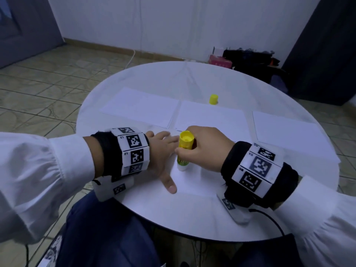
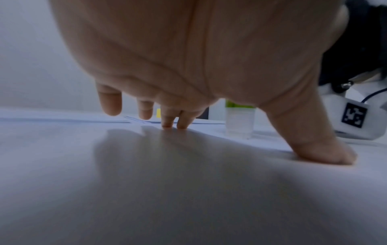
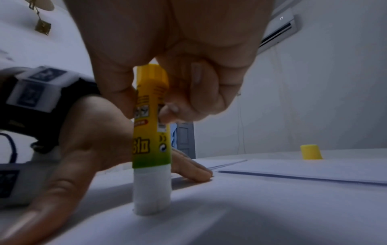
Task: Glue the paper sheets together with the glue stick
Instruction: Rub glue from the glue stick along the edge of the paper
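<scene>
Right hand clamped on glue stick, tip on sheet; left hand flat, pinning sheet. Risk: pressing hard could crumple the sheet.

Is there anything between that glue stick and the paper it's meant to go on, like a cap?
Nothing visible. The yellow cap stands apart on the table, and the glue stick, held by the right hand, touches the paper sheet that the left hand presses down.

we see open table at 6 o'clock; the yellow cap at 12 and paper sheets at 2 crowd the far side.
</scene>
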Demonstrator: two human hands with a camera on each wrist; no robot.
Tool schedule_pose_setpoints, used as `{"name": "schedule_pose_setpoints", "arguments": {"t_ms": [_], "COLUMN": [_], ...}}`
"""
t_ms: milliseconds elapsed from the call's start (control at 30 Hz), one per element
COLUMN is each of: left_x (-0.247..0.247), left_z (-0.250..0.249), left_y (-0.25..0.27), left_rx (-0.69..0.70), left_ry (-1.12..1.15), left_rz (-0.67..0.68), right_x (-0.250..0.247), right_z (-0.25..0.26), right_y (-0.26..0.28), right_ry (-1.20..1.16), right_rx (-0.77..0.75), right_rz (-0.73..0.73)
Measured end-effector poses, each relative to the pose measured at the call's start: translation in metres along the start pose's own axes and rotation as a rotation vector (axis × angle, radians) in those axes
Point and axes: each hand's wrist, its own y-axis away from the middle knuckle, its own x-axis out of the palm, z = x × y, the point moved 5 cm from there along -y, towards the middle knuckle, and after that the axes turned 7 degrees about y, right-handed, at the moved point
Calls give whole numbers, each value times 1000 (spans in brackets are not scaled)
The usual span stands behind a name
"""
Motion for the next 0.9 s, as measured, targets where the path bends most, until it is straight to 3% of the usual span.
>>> {"name": "schedule_pose_setpoints", "arguments": {"t_ms": [300, 500, 900], "left_x": [-1, 0, -1], "left_z": [-6, 0, 2], "left_y": [1, -1, 3], "left_rx": [-19, -41, -46], "left_ry": [-83, -43, 20], "left_rz": [35, -7, 66], "right_x": [2, -2, -29], "right_z": [16, 4, -60], "right_y": [27, 42, 88], "right_ry": [-23, 1, 30], "right_rx": [-113, -88, 98], "right_rz": [43, 43, -5]}}
